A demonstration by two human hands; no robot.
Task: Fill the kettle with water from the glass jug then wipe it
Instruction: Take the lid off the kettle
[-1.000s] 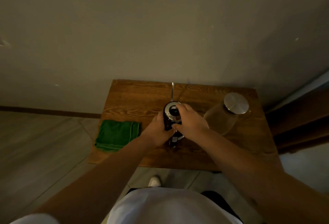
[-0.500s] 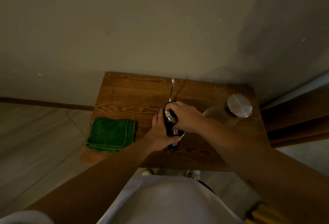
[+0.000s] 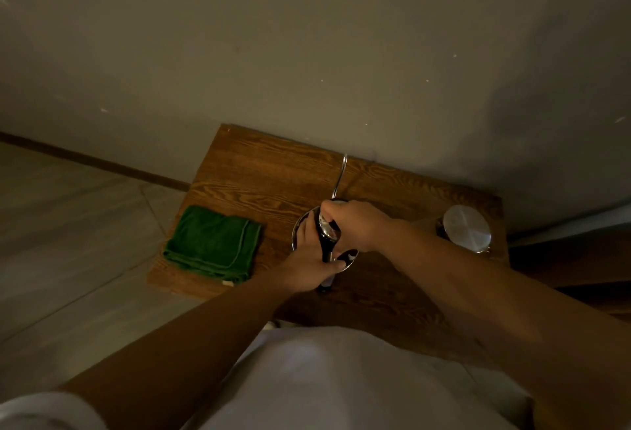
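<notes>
A steel kettle [image 3: 296, 229] with a thin curved spout [image 3: 340, 177] stands in the middle of the wooden table [image 3: 259, 177]. My left hand [image 3: 309, 267] is wrapped around its dark handle on the near side. My right hand [image 3: 356, 226] grips the kettle lid [image 3: 328, 233], which is tilted up off the opening. At the table's right end stands the glass jug [image 3: 440, 224], closed by a round metal lid [image 3: 466, 233]; my right forearm hides most of its body. A folded green cloth [image 3: 213, 245] lies at the left end.
The table stands against a plain wall [image 3: 307, 54], and the kettle's spout points at that wall. Tiled floor [image 3: 68, 224] lies to the left. A dark wooden piece of furniture [image 3: 580, 259] borders the table's right side. My white shirt fills the bottom of the view.
My right hand has tipped the lid up from the kettle's opening, where it sat flat before. My left hand stays on the handle. My head has shifted, so the table looks rotated.
</notes>
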